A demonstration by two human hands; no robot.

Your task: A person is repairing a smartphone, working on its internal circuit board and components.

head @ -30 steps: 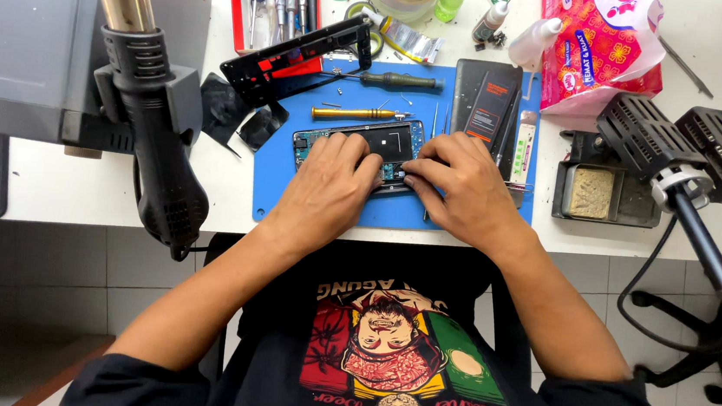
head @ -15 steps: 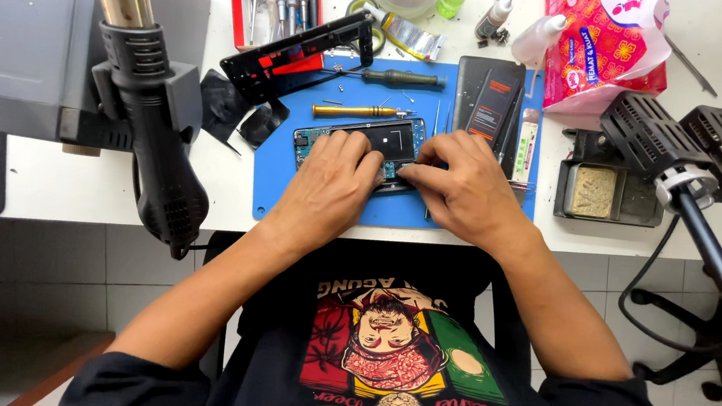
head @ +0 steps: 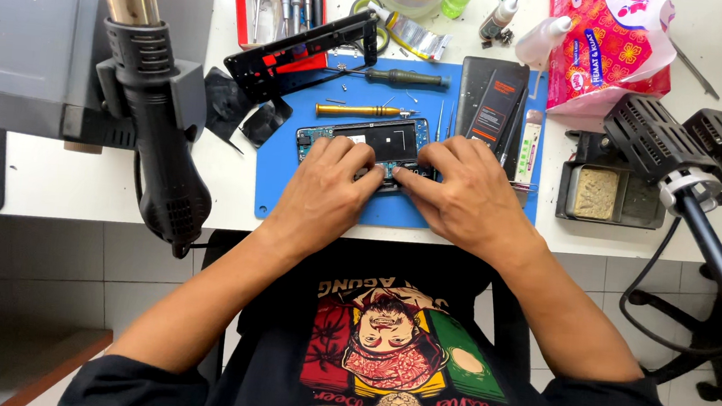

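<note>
Nearest: left hand [head: 324,193] and right hand [head: 457,194] side by side, palms down, fingers curled narrow, fingertips pressing the near edge of the opened phone [head: 366,142]. Whether they pinch any small part, cannot tell. Phone lies flat at centre of the blue mat [head: 293,180], insides up. At 12 o'clock of it, just beyond: brass-handled screwdriver [head: 365,110]. Farther: dark screwdriver [head: 402,78]. At 2 o'clock, black phone battery [head: 493,106]. At 9 o'clock, well apart, hot-air gun [head: 159,124] hangs nozzle up.
</note>
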